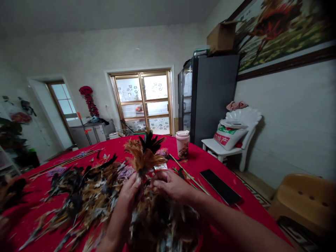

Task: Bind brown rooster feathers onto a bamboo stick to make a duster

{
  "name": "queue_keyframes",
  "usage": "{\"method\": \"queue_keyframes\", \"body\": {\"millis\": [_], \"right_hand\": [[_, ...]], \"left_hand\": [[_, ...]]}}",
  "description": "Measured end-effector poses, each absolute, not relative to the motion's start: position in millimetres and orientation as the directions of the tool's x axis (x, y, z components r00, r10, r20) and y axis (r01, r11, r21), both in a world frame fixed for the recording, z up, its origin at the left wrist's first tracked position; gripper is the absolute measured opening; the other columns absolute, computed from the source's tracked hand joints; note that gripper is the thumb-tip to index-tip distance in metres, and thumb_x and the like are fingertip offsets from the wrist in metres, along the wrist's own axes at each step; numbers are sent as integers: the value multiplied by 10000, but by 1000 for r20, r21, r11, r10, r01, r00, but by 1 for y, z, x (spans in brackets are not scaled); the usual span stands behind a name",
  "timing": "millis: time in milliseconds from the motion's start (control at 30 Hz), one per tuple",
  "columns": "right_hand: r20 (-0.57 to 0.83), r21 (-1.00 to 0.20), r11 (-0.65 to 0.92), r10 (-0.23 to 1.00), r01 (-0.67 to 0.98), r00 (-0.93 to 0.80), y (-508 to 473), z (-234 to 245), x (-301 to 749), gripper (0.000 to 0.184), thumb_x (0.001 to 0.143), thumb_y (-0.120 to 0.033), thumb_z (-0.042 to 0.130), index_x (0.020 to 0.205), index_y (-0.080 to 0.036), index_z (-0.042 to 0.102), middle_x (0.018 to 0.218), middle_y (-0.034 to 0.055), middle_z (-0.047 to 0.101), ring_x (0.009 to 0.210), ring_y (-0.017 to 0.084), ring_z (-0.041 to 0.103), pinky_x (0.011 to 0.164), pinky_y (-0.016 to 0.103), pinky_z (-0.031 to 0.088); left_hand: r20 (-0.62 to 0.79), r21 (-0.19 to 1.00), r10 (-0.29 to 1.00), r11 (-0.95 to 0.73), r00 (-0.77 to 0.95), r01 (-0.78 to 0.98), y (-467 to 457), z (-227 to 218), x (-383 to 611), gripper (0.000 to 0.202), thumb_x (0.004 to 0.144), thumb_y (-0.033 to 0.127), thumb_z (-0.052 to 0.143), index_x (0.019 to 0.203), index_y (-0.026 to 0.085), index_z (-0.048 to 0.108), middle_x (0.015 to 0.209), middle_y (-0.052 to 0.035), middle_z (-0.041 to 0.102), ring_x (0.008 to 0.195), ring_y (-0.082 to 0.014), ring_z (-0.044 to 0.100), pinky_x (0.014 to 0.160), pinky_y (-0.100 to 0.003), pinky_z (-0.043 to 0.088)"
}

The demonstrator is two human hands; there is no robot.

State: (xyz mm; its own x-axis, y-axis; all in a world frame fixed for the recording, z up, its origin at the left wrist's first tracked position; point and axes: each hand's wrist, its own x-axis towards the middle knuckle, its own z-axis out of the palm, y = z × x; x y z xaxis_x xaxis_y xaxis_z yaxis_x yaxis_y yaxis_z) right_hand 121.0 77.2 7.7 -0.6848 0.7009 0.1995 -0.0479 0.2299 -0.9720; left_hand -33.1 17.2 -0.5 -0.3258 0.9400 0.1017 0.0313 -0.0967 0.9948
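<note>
Loose feathers (pixel 157 215) lie nearest, at five o'clock from the left hand (pixel 131 189), which pinches a feather bunch (pixel 147 159) fanning up at one. Whether the curled right hand (pixel 172 183) grips anything, I cannot tell; farther, a cup (pixel 182 144) stands at two.

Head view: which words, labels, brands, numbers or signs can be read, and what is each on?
"特产": white characters on the red block of the white bag on the chair; the character before them is unclear.
Green print on the same bag: too blurred to read.
Pink cup: no lettering can be made out.
</note>
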Motion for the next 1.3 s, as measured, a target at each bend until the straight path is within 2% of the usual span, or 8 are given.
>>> {"method": "queue_keyframes", "body": {"millis": [100,200,567,767,967,1033,1167,1300], "right_hand": [[300,-932,362,708,-37,-640,74,13,121,115,738,-150,490,719,-124,600,660,-16,541,604,91,449,574,189,355],[380,-863,504,708,48,-595,69,16,118,146,741,-137,487,709,-130,629,688,-3,588,661,112,505,644,207,382],[263,-900,413,767,137,-585,73,14,106,142,708,-101,492,671,-119,628,596,-23,557,576,95,472,558,180,358],[389,-524,795,543,307,-744,66,37,143,152,790,-155,493,707,-148,620,652,-7,599,579,92,490,549,182,323],[453,-107,916,390,386,-802,84,77,155,136,655,-56,527,571,-163,532,539,-45,492,502,83,371,514,218,228],[449,-143,914,403,380,-798,102,79,150,145,672,-55,529,583,-165,560,549,-43,507,516,85,379,532,220,238],[331,-536,801,491,268,-806,129,62,143,105,731,-109,575,670,-154,648,606,-26,577,580,89,470,587,203,324],[202,-696,692,445,192,-872,132,37,143,96,769,-173,614,722,-113,673,621,-16,606,580,95,532,586,188,406]], "left_hand": [[314,836,928,-170,-201,522,20,4,-35,358,844,405,416,1063,189,600,938,-76,697,811,-226,632,679,-300,470],[392,607,910,-148,-132,781,23,5,-33,307,866,326,349,1011,189,583,824,-96,707,792,-260,649,687,-326,440],[312,170,948,-114,56,979,26,-2,-33,253,844,173,308,994,160,512,670,-110,712,652,-282,682,523,-312,349],[301,46,952,-71,54,996,30,14,-54,320,861,169,253,1108,160,457,715,-129,719,658,-276,681,526,-315,351],[171,49,929,-340,328,939,14,18,-29,199,807,173,410,954,224,536,707,-57,711,649,-247,667,552,-306,358],[137,45,908,-404,395,914,6,19,-20,231,791,117,393,942,215,538,692,-59,700,616,-252,654,537,-316,353],[101,50,877,-476,469,878,-10,22,-14,354,756,85,394,1078,157,523,771,-112,698,655,-264,641,587,-336,388],[197,156,887,-448,417,880,-18,22,-15,521,724,109,465,1231,228,471,836,-106,706,714,-260,646,631,-314,428]]}}
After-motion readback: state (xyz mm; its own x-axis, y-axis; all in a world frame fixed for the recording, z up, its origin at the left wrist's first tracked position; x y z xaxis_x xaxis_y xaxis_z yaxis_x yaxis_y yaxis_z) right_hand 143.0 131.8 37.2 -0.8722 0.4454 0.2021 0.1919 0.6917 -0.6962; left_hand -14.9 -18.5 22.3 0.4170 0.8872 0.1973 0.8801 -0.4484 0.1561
